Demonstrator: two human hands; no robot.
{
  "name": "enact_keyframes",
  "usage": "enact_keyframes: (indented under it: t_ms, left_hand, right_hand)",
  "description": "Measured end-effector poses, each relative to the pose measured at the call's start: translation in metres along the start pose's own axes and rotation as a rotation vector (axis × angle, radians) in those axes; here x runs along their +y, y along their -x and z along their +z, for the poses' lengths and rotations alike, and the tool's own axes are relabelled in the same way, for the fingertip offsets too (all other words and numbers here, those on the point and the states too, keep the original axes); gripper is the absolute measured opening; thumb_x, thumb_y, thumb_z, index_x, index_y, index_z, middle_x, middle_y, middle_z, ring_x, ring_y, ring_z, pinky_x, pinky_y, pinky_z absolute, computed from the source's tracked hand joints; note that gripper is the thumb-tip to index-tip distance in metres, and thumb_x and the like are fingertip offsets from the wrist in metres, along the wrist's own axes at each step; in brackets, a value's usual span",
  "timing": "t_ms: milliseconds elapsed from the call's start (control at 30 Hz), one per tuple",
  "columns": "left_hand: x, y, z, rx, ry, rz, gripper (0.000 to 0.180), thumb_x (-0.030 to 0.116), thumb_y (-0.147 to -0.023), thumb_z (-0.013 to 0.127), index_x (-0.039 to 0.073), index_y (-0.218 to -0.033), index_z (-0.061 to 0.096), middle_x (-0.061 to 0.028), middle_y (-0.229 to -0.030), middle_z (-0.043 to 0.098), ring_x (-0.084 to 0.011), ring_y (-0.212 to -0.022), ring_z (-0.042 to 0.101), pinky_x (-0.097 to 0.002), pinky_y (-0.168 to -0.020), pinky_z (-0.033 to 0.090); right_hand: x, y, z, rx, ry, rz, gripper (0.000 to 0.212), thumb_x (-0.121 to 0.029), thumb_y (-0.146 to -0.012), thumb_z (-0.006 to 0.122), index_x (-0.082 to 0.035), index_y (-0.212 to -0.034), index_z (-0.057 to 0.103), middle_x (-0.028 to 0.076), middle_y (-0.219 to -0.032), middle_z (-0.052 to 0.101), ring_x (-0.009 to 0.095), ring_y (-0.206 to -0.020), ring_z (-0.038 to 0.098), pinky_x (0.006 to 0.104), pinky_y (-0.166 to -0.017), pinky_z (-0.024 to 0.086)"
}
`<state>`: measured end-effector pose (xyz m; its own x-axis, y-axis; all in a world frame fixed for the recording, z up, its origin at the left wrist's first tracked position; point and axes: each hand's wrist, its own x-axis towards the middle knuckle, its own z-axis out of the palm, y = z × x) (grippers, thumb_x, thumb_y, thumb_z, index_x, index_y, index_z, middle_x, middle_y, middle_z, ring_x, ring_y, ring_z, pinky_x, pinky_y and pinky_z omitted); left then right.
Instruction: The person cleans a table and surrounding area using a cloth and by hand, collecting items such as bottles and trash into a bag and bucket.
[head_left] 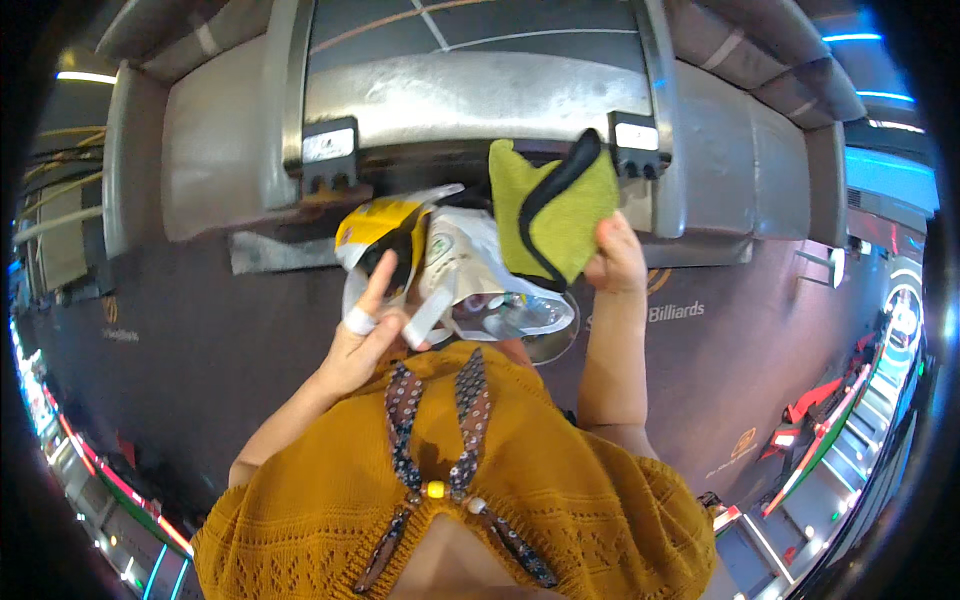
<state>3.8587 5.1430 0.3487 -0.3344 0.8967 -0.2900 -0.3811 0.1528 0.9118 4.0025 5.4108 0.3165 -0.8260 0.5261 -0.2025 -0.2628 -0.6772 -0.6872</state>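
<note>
A green cloth (560, 200) with black edging is held up in my right hand (615, 258), thumb and fingers closed on its right-hand edge. On the left, my left hand (365, 340) has one finger stretched up and the others bent against a white plastic bag (465, 245) by its pale strap. A white band wraps one of its fingers. Yellow-and-white packaging (378, 222) with a dark part sits at the bag's left side. Clear crinkled plastic shows at the bag's lower right, and its other contents are hard to make out.
Ahead stands a table with a shiny metal front edge (470, 95) and two dark control boxes (330, 148) at its corners. Grey padded benches (215, 140) flank it. Dark printed flooring (690, 350) surrounds me, with red items (810, 400) at the far right.
</note>
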Motion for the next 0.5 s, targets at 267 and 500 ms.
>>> enact_keyframes:
  t_ms: [267,500]
  left_hand:
    - [0.029,-0.029,-0.039,0.551,0.15,0.164,0.077,0.01,-0.078,0.056,0.014,-0.136,0.006,0.0026,-0.065,0.042,-0.0041,-0.049,0.036,-0.0171,-0.043,0.031]
    - [0.024,-0.087,-0.079,0.728,-0.162,0.333,0.067,0.0,-0.077,0.052,0.007,-0.134,0.017,0.004,-0.072,0.031,-0.0034,-0.057,0.031,-0.0151,-0.051,0.03]
  right_hand:
    - [-0.09,-0.032,0.039,0.11,1.148,-0.315,0.037,-0.024,-0.073,0.062,-0.002,-0.1,0.052,0.017,-0.116,0.046,0.032,-0.11,0.041,0.0422,-0.09,0.033]
    - [0.007,-0.156,0.009,0.25,1.764,-0.506,0.033,-0.029,-0.069,0.064,-0.005,-0.088,0.05,0.018,-0.126,0.037,0.036,-0.121,0.028,0.0526,-0.1,0.009]
